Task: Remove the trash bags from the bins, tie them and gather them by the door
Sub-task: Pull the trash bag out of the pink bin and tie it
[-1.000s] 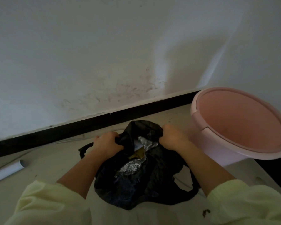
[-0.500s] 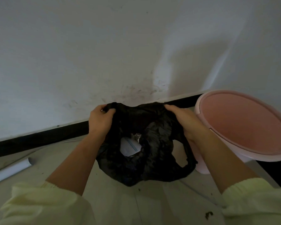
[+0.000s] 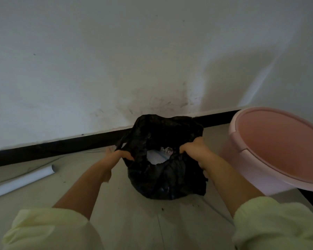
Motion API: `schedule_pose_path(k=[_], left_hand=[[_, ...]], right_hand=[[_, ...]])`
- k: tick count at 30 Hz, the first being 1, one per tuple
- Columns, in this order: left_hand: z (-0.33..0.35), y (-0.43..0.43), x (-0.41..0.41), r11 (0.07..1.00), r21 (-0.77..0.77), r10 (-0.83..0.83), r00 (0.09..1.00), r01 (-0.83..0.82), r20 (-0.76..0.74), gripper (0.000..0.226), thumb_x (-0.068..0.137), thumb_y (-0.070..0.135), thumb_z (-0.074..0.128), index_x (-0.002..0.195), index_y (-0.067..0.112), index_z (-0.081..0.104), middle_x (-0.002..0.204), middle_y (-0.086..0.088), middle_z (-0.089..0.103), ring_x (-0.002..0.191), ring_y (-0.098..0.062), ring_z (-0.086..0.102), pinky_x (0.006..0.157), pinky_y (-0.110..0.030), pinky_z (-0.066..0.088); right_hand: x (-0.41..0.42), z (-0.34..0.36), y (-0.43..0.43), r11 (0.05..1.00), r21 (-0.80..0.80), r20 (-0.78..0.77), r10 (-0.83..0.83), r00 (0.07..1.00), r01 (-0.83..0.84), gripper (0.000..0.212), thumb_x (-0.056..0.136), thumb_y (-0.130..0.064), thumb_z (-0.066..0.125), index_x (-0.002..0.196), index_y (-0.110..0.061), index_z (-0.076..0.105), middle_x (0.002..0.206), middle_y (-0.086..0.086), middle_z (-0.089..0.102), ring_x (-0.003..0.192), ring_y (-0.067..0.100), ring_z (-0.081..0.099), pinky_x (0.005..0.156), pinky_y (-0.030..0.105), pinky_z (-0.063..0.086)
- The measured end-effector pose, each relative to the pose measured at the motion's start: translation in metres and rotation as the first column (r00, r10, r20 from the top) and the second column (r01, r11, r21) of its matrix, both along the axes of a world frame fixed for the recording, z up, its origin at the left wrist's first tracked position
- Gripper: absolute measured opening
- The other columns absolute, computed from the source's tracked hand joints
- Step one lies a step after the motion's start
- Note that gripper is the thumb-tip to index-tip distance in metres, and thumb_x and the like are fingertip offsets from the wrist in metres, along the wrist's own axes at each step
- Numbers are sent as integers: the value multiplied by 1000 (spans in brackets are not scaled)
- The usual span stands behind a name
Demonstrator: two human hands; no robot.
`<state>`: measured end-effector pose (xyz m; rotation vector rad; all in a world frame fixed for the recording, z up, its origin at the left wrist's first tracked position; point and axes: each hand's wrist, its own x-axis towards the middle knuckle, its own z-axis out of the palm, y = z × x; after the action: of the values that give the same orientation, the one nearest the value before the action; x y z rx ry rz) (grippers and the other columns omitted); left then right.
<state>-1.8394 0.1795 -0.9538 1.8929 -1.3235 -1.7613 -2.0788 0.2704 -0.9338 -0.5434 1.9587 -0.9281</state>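
The black trash bag (image 3: pixel 163 181) is sitting on the floor (image 3: pixel 134 222), touching or very nearly touching the pink bin (image 3: pixel 242 168) on its right and lying close to the dark skirting board (image 3: pixel 61 148). Its mouth is standing open, exposing white paper (image 3: pixel 155 156) and a crumpled silvery scrap, possibly foil, though the light is too dim to confirm it.

Both hands are working at the bag's rim. The left hand (image 3: pixel 118 156) is gripping the left edge with curled fingers. The right hand (image 3: pixel 192 149) is clutching a bunch of plastic on the right edge. Pale yellow sleeves (image 3: pixel 49 230) are covering both forearms lower down.

A white tube (image 3: pixel 22 181) is lying on the floor to the left, well apart from the bag.

Assessment: removal is done for this bag, since it is resting outside the bin. Tying appears to be just starting, with the edges gathered but no knot showing. Carrying the bag to the door is outstanding (no door is in view), and any other bins cannot be accounted for from here.
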Motion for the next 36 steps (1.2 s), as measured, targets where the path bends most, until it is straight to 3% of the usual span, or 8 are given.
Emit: schedule_pose_path(k=[7, 10, 16, 19, 24, 29, 32, 36], left_hand=[[-13, 12, -4, 967, 250, -17, 993, 46, -115, 88, 88, 39, 65, 152, 35, 5, 157, -19, 12, 138, -51, 22, 92, -73, 35], [-13, 15, -17, 948, 316, 49, 979, 17, -199, 63, 92, 35, 60, 145, 18, 31, 139, -22, 42, 112, -44, 53, 88, -62, 46], [4, 15, -18, 868, 478, 298, 911, -135, -284, 30, 87, 16, 59, 113, 1, 55, 99, -17, 63, 84, -33, 59, 64, -41, 52], [14, 14, -21, 912, 353, 326, 891, -208, -317, 11, 89, 9, 53, 93, 2, 60, 85, -15, 66, 78, -30, 58, 60, -35, 56], [43, -2, -36, 882, -41, 409, 805, -470, -430, 28, 78, 2, 62, 106, 4, 64, 99, -16, 66, 80, -28, 62, 69, -36, 54], [74, 15, -55, 847, -429, 159, 919, -315, -359, 28, 90, -1, 46, 81, 18, 65, 75, -11, 62, 67, -23, 58, 63, -32, 51], [88, 14, -59, 890, -397, 122, 955, -225, -269, 26, 90, -4, 38, 84, 8, 60, 54, -8, 53, 47, -19, 48, 51, -29, 47], [108, 17, -52, 909, -249, -311, 942, 334, 125, 18, 92, 12, 54, 84, 0, 63, 55, -7, 68, 46, -21, 65, 52, -25, 53]], right_hand=[[-17, 16, 10, 993, -84, 348, -52, 936, 87, 26, 84, -21, 67, 107, -11, 70, 99, 10, 68, 83, 25, 64, 51, 24, 48], [-22, 27, 14, 987, -148, 463, 10, 886, 66, 16, 88, -19, 63, 100, -15, 73, 98, 8, 71, 83, 23, 68, 58, 27, 54], [-29, 48, 24, 994, -102, 448, 68, 892, -24, 13, 87, -8, 62, 91, -6, 74, 88, 10, 74, 66, 21, 72, 51, 22, 55], [-30, 69, 29, 990, -139, 374, 48, 926, 5, 42, 79, 0, 70, 120, 4, 62, 101, 15, 71, 69, 25, 72, 51, 25, 55], [-38, 99, 31, 964, -256, 292, 11, 956, 67, 95, 75, 11, 69, 152, -8, 17, 131, 17, 54, 98, 32, 61, 52, 29, 50], [-40, 109, 31, 934, -329, 274, -43, 961, 136, 95, 69, 12, 71, 150, -12, 28, 145, 17, 43, 119, 33, 52, 76, 33, 50], [-42, 120, 29, 878, -441, 261, -75, 962, 188, 92, 68, 9, 70, 149, -14, 33, 137, 15, 50, 109, 27, 55, 72, 27, 52], [-47, 128, 32, 692, -625, 531, 37, 847, 362, 87, 78, -5, 66, 152, -16, 22, 121, 8, 60, 116, 26, 58, 97, 38, 49]])
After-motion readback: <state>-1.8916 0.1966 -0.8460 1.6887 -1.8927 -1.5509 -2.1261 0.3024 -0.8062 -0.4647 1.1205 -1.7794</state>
